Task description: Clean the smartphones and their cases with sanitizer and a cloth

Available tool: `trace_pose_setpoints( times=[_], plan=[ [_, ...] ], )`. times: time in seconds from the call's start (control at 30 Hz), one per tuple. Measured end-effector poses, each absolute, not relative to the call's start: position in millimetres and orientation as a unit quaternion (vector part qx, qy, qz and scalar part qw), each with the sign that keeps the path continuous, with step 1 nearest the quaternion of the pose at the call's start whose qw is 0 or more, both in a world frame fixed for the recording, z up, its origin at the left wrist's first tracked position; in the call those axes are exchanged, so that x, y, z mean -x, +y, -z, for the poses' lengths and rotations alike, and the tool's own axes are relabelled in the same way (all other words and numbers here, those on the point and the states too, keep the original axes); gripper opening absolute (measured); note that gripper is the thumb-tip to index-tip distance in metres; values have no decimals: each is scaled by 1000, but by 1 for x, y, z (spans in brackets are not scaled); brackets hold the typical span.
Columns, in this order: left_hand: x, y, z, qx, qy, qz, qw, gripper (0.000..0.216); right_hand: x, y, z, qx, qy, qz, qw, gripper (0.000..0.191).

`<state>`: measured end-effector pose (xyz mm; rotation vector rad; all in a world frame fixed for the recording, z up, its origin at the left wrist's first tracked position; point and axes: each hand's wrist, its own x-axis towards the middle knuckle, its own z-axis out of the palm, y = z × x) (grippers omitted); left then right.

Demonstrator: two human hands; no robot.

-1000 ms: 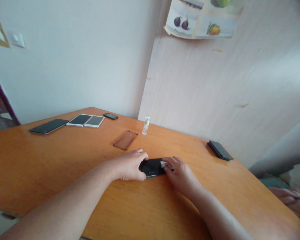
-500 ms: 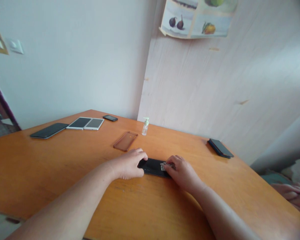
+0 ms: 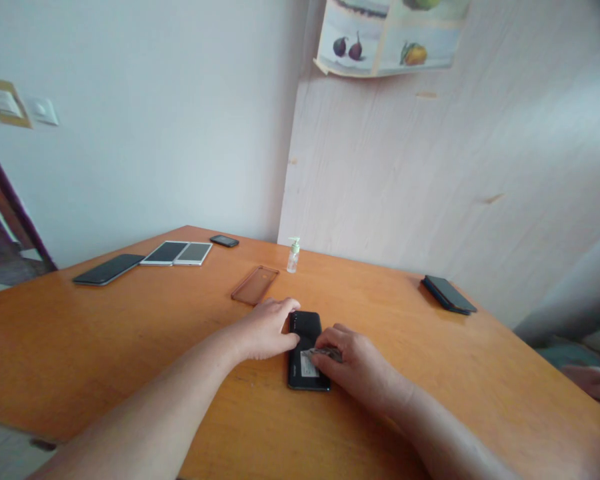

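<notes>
Glossy black covers the phone point(image 3: 305, 328) at lower centre, with a whitish label point(image 3: 309, 368) on it; the crumpled wad point(image 3: 331, 353) above that is greyish. Orange-brown colours the surface point(image 3: 155, 340). At mid-frame, the case point(image 3: 256, 285) is translucent reddish-brown, the bottle point(image 3: 293, 262) clear with a pale green pump point(image 3: 295, 244). Two devices point(image 3: 166, 253) at centre left have white borders around dark grey screens. The poster point(image 3: 390, 33) at the top shows dark purple figs and a yellow-orange fruit with green leaves.
</notes>
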<state>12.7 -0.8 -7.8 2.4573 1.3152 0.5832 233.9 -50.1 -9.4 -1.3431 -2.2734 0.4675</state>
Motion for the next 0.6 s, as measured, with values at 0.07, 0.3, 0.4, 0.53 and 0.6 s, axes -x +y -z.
trace_pose_setpoints(
  times=[0.07, 0.3, 0.4, 0.53, 0.6],
  plan=[
    [-15, -3, 7, -859, 450, -188, 159, 55, -239, -40, 14, 523, -804, -150, 239, 11],
    [-18, -8, 3, -872, 432, -149, 174, 71, -244, -36, 13, 534, -795, -136, 254, 10],
    [-19, -11, 0, -874, 434, -126, 182, 88, -231, -49, 9, 465, -833, -175, 242, 10],
    [-20, -12, -3, -879, 427, -111, 180, 100, -230, -40, 12, 490, -822, -155, 244, 11],
    [-19, -11, -4, -882, 422, -110, 181, 101, -238, -26, 17, 545, -789, -128, 254, 12]
  ],
)
